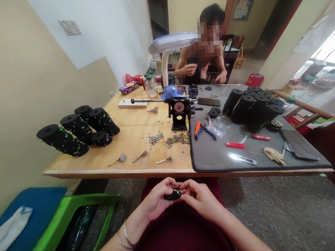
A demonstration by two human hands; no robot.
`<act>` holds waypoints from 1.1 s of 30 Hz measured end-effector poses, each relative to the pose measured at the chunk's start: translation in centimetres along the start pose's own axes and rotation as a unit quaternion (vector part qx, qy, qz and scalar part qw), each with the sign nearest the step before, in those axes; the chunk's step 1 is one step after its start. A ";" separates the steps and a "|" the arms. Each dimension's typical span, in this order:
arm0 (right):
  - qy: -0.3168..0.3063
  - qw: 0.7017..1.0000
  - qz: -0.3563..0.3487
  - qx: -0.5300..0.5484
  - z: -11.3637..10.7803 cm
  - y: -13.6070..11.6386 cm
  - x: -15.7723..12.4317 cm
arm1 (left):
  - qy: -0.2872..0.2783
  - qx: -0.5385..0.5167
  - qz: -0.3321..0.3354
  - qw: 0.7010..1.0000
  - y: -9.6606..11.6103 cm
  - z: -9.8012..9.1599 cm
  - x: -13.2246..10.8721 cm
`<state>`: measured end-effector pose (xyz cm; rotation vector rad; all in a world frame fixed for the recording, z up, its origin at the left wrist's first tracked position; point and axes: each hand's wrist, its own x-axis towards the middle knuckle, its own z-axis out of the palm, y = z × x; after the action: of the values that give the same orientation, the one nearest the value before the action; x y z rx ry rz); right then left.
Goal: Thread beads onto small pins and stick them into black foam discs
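Observation:
Over my lap, in front of the table edge, my left hand is closed around a small black foam spool with light green bits on its side. My right hand comes in from the right, thumb and fingers pinched together at the spool's right end. Whatever lies between those fingertips is too small to make out. Beyond the edge, a white-handled brush-like bundle and an orange one lie on the wood. Small metal pieces are heaped behind them.
Stacked black spools stand at the left, more at the right. A black winding device and lamp stand mid-table. Pliers and tweezers lie on the grey mat. Another person sits opposite.

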<state>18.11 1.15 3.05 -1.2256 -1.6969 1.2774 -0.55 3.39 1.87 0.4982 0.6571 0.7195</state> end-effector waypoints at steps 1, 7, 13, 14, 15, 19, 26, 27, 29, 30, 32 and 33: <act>0.011 1.000 0.007 0.025 0.1 0.2 -0.1 | -0.005 -0.023 -0.002 1.000 -0.1 -0.1 0.0; 0.074 0.990 0.047 0.113 1.1 1.6 -0.5 | -0.028 -0.096 -0.007 0.995 -0.6 -0.7 0.2; 0.092 0.967 0.070 0.227 2.6 2.4 -0.5 | -0.054 -0.104 0.032 0.993 -1.0 -0.8 0.2; 0.100 0.967 0.068 0.224 2.8 2.3 -0.5 | -0.057 -0.100 0.044 0.992 -1.0 -0.6 0.2; 0.113 0.968 0.065 0.214 3.0 2.1 -0.4 | -0.057 -0.094 0.054 0.992 -1.0 -0.4 0.2; 0.188 0.971 0.035 0.146 3.4 1.4 0.0 | -0.050 -0.068 0.088 0.992 -1.2 0.7 0.2; 0.154 0.942 0.066 0.291 4.6 1.3 0.6 | -0.029 -0.040 0.180 0.982 -1.7 1.7 0.5; 0.161 0.939 0.062 0.298 4.7 1.4 0.6 | -0.027 -0.040 0.188 0.981 -1.7 1.8 0.6; 0.179 0.937 0.049 0.297 4.8 1.4 0.7 | -0.024 -0.038 0.194 0.980 -1.7 2.0 0.6; 0.185 0.937 0.041 0.294 4.7 1.4 0.7 | -0.023 -0.036 0.195 0.980 -1.7 2.1 0.7; 0.196 0.939 0.027 0.282 4.5 1.2 0.8 | -0.017 -0.021 0.193 0.981 -1.8 2.2 0.6; 0.202 0.940 0.021 0.273 4.4 1.1 0.8 | -0.013 -0.007 0.190 0.982 -1.8 2.1 0.6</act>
<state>14.21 0.58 0.67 -1.0884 -0.9405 1.2947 2.02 2.20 1.97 0.6282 0.5376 1.0745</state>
